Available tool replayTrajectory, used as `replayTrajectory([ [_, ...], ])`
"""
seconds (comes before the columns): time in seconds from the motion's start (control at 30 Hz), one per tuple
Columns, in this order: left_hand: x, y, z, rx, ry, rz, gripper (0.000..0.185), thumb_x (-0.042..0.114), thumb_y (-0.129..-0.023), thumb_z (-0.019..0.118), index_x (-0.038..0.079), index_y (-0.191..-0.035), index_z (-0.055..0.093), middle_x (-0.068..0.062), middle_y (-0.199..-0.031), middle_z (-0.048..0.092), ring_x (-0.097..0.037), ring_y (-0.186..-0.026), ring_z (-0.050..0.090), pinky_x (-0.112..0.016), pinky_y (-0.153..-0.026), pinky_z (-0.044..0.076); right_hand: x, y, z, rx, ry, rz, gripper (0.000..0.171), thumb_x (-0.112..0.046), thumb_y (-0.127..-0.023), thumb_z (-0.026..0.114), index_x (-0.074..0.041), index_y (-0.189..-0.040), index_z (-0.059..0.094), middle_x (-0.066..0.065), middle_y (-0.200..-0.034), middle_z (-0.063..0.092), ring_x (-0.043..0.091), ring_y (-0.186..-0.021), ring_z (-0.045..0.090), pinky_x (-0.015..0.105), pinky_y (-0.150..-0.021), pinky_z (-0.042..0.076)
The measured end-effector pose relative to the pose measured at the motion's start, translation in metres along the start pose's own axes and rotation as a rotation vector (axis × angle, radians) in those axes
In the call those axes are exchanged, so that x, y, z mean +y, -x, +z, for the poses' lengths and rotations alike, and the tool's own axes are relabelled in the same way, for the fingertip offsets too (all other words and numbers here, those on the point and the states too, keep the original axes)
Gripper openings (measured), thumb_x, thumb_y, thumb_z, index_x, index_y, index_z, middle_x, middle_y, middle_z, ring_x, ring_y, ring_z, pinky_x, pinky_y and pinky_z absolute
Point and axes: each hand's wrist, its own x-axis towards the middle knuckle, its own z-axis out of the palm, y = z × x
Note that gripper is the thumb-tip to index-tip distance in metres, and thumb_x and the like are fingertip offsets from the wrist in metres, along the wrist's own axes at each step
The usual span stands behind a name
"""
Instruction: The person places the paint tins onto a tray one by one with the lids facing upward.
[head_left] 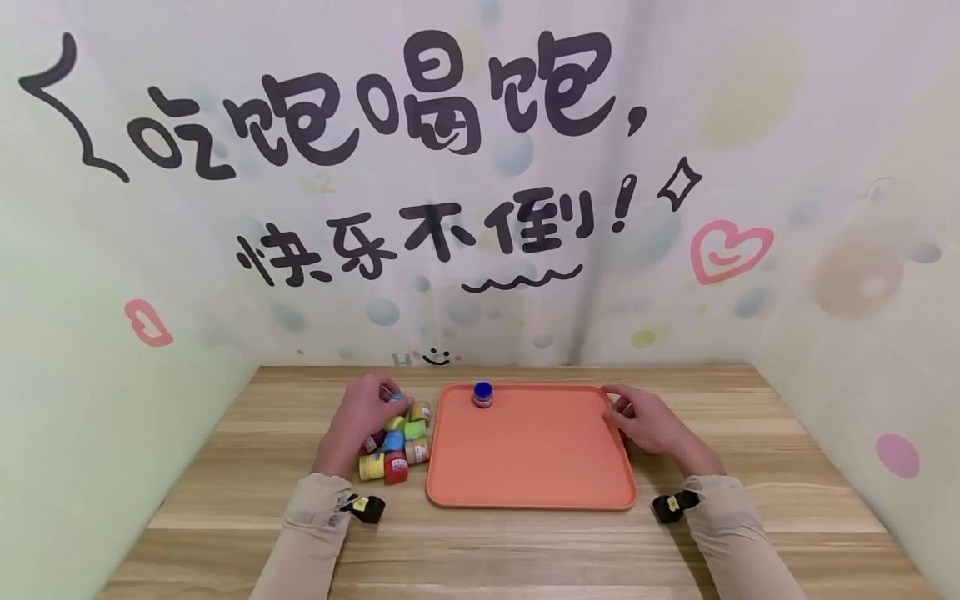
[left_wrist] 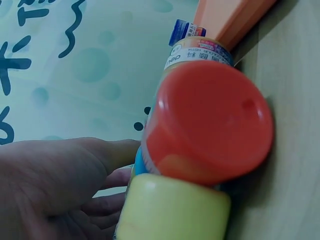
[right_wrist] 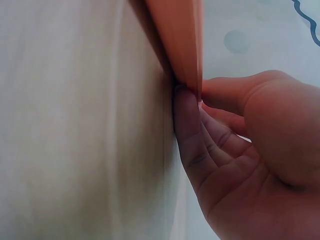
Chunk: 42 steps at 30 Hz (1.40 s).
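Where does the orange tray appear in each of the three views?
Head view: the orange tray lies at the table's centre, between both hands.
Left wrist view: only its corner shows, top right, behind the paint jars.
Right wrist view: its edge runs down from the top centre, pinched by the right hand.
Shared landmark: the tray's rim on the wooden table.

We see both forearms in beige sleeves reaching forward, a dark band at each wrist. Our left hand lies palm down, fingers curled loosely. Our right hand pinches with thumb and fingers.
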Motion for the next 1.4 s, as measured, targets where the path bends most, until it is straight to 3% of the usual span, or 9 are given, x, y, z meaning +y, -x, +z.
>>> replayTrajectory([
  [0.47, 0.003, -0.001, 0.002, -0.005, 0.022, -0.010, 0.032, 0.028, -0.100, 0.080, 0.001, -0.116, 0.075, -0.017, -0.114, 0.077, -0.032, -0.107, 0.073, -0.050, -0.096, 0.062, 0.005, 0.000, 0.000, -0.008, -0.004, 0.003, 0.049, -0.014, -0.107, 0.067, 0.004, -0.151, 0.056, 0.011, -0.105, 0.073, 0.014, -0.086, 0.066, 0.034, -0.077, 0.058],
  [0.9, 0.011, -0.005, -0.004, 0.031, 0.052, 0.036, 0.039, 0.026, -0.100, 0.079, -0.001, -0.128, 0.070, -0.020, -0.120, 0.075, -0.035, -0.112, 0.073, -0.051, -0.097, 0.063, 0.004, -0.004, -0.004, -0.005, -0.004, 0.020, 0.050, -0.015, -0.107, 0.067, 0.003, -0.152, 0.055, 0.013, -0.108, 0.073, 0.017, -0.088, 0.067, 0.034, -0.077, 0.058],
  [1.4, 0.021, -0.003, 0.003, 0.078, 0.050, 0.110, 0.031, 0.022, -0.100, 0.075, 0.001, -0.122, 0.075, -0.016, -0.115, 0.076, -0.028, -0.102, 0.073, -0.044, -0.088, 0.064, 0.004, -0.004, 0.001, -0.008, -0.004, 0.029, 0.050, -0.016, -0.107, 0.068, 0.002, -0.152, 0.055, 0.013, -0.107, 0.073, 0.017, -0.086, 0.066, 0.034, -0.078, 0.058],
])
